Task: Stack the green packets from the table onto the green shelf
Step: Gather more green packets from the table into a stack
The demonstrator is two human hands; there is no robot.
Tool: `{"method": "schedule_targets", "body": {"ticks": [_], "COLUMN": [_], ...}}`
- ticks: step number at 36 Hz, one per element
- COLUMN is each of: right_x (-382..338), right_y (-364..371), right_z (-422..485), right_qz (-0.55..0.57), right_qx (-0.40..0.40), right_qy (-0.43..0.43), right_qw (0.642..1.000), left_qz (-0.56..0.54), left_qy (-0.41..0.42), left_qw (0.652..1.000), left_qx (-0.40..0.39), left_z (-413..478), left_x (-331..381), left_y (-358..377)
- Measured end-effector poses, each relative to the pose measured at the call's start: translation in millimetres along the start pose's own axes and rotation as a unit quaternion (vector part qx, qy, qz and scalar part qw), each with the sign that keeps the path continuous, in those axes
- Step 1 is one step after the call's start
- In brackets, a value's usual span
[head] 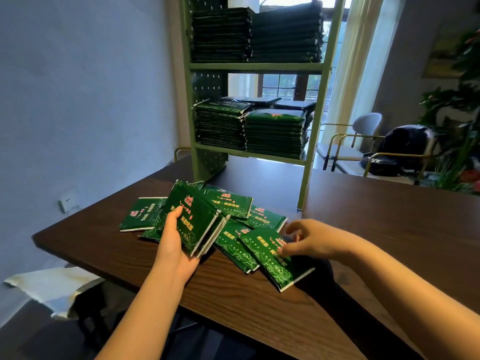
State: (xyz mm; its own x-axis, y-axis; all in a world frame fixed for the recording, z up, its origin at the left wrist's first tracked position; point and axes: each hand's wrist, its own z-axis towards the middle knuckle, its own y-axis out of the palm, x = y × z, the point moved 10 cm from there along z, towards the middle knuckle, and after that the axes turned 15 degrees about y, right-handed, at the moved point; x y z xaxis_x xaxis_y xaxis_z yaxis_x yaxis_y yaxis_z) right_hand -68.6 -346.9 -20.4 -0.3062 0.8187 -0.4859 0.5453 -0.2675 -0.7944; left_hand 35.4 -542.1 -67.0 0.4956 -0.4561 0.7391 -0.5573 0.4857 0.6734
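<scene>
Several green packets (231, 201) with pink and light green print lie scattered on the dark wooden table (376, 229). My left hand (174, 240) grips a small bundle of packets (193, 219), tilted up above the pile. My right hand (309, 240) rests its fingers on the nearest packet (270, 255), which lies flat near the table's front; whether it grips it is unclear. The green shelf (255, 66) stands on the table behind the pile. Its lower level holds stacks of packets (275, 133), and taller stacks (259, 35) fill the upper level.
A blue wall is at the left with a socket (68, 201). Chairs (363, 141) and a dark bag (400, 152) stand beyond the table at the right, with plants (459, 120) at the far right. A white sheet (49, 287) lies below the table's left edge.
</scene>
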Motion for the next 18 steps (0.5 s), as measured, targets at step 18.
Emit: {"method": "schedule_targets", "body": {"ticks": [18], "right_x": [-11.9], "right_y": [-9.9], "right_z": [11.6], "right_qz": [0.110], "right_qx": [0.065], "right_qy": [-0.017], "right_qw": [0.992], "left_qz": [-0.012], "left_qy": [-0.013], "left_qw": [1.000], "left_qx": [-0.001], "left_z": [-5.8], "left_x": [-0.7], "left_y": [-3.7]}}
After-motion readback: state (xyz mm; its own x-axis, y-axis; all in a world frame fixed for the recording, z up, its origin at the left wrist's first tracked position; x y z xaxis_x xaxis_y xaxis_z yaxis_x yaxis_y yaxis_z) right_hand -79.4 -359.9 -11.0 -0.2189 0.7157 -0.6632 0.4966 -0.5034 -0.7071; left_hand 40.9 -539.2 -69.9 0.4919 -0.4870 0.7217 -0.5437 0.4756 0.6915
